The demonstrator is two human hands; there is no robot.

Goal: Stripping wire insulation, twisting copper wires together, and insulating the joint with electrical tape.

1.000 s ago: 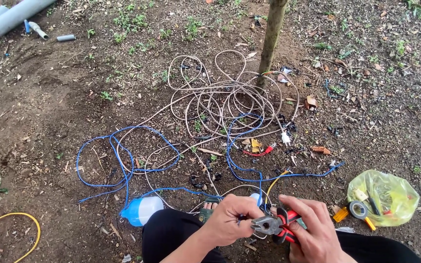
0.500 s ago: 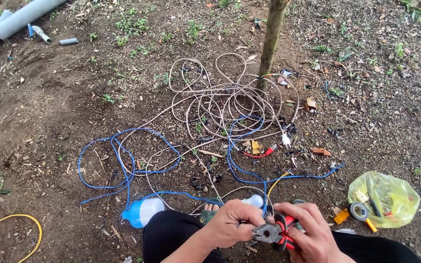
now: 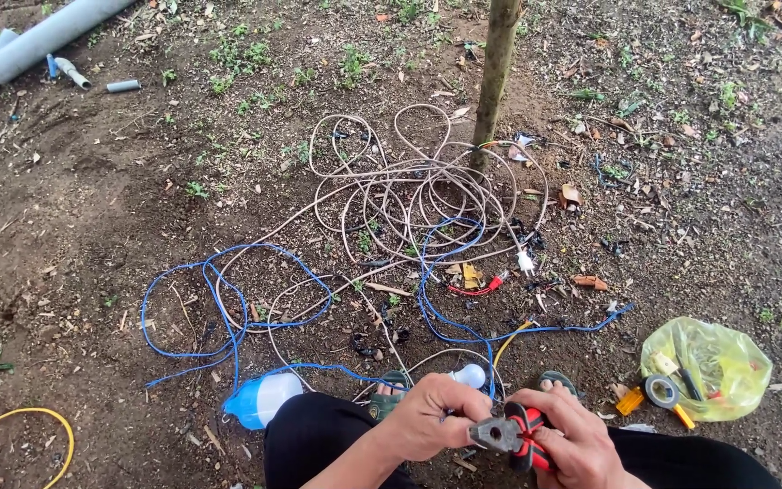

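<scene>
Matt metal pliers (image 3: 498, 435) – glossy plastic grips; rough soil (image 3: 92, 226).

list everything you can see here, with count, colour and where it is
pliers: one, red and black handles, held in both hands
beige cable: one tangle, at the trunk's foot
blue wire: one tangle, middle ground
tree trunk: one, brown, top centre
grey pipe: one, top left
yellow hose: one, bottom left
plastic bag: one, yellow-green, right
tape roll: one, dark, by the bag
white bulb: one, near the feet
left hand: on the pliers' head
right hand: around the handles
</scene>
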